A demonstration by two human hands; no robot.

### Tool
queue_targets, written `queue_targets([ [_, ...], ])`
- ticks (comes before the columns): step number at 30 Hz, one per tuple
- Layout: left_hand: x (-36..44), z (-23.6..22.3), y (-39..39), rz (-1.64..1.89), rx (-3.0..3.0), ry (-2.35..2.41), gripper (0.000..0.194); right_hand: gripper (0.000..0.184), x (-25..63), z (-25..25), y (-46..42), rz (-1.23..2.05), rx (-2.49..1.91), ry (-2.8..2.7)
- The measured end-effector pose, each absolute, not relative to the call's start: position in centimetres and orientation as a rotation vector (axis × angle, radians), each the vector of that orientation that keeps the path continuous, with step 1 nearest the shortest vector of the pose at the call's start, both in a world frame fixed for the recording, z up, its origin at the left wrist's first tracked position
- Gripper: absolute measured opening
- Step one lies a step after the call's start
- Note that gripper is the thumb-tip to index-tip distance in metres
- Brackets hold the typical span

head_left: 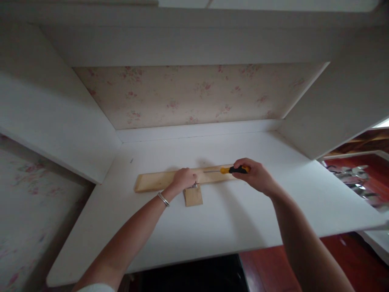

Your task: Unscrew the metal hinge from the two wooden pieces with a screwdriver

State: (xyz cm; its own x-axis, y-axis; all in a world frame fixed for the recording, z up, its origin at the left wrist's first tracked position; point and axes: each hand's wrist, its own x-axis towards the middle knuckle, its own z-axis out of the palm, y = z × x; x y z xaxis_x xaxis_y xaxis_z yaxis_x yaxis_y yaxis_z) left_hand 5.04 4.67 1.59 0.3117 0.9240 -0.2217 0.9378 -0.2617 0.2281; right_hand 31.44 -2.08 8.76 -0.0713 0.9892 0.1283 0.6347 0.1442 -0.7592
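Observation:
A long pale wooden board (pixel 154 181) lies flat on the white desktop. Against its near edge sits a small square wood block (pixel 193 197), with a small shiny metal piece (pixel 194 185) where the two meet. My left hand (pixel 184 178) is closed over the board beside that metal piece; whatever its fingertips pinch is hidden. My right hand (pixel 253 173) grips the yellow and black handle of a screwdriver (pixel 226 170). The screwdriver's shaft points left above the board, its tip close to my left fingers.
White side panels (pixel 57 105) (pixel 322 97) and a back ledge (pixel 197 129) enclose the desktop (pixel 164 235). A small dark thing (pixel 131 160) lies at the back left. Beyond the right panel are several shiny objects (pixel 361 174). Below the front edge is a black surface (pixel 194 275).

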Motion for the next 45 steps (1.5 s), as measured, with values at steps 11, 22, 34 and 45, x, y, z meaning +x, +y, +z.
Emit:
queue_targets([
  [11, 4.1, 3.6, 5.1, 0.018, 2.206, 1.513, 0.063, 0.028, 31.4, 5.6, -4.4, 0.783, -1.527, -1.543],
  [22, 2.0, 5.7, 4.4, 0.021, 2.525, 0.877, 0.017, 0.028, 31.4, 5.0, -5.1, 0.854, -1.492, -1.471],
  [34, 2.8, 5.0, 5.2, 0.014, 2.548, 0.934, 0.014, 0.028, 30.3, 5.2, -5.8, 0.906, -1.451, -1.404],
  [45, 3.6, 4.8, 4.6, -0.009, 2.643, 1.122, 0.023, 0.028, 29.0, 5.1, -7.1, 0.780, -1.552, -1.281],
])
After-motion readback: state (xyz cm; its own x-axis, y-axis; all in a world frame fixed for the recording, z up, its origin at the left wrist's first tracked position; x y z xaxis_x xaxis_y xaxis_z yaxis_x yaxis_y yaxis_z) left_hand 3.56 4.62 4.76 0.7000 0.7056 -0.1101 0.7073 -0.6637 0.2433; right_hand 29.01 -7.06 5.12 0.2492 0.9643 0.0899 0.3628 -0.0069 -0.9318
